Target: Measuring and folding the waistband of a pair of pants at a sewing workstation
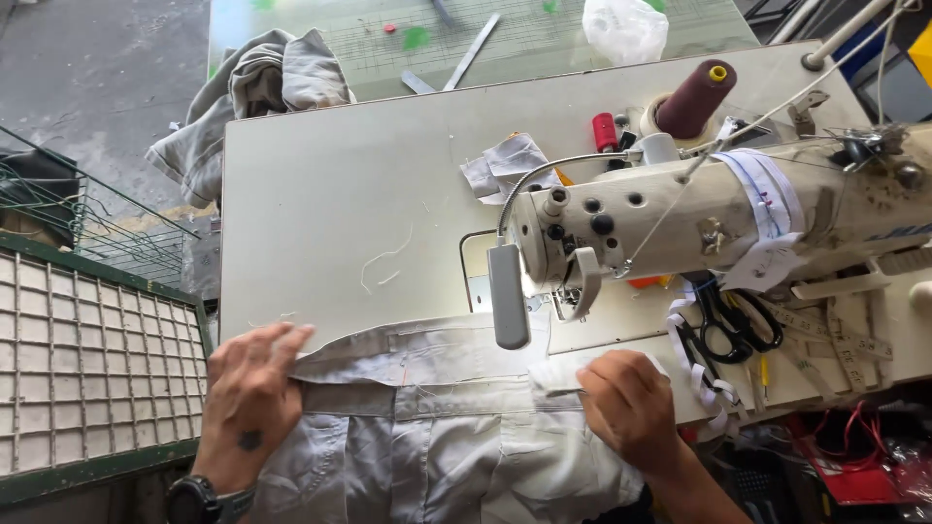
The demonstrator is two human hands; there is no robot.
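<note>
A light grey garment (427, 427) lies over the near edge of a white sewing table (340, 194), its waistband flat along the edge. My left hand (250, 393) pinches the band's left end, fingers spread on the cloth; a dark watch sits on the wrist. My right hand (629, 403) presses the band's right part down, fingers curled on a small white piece of cloth, just in front of the sewing machine (699, 209). The machine's needle area lies a little beyond the band, lit by a small grey lamp (508, 296).
A maroon thread cone (695, 97) stands behind the machine. Black scissors (728, 320) and a measuring tape (845, 340) lie at the right. Grey garments (262, 87) hang off the table's far left corner. A wire rack (87, 369) stands at the left.
</note>
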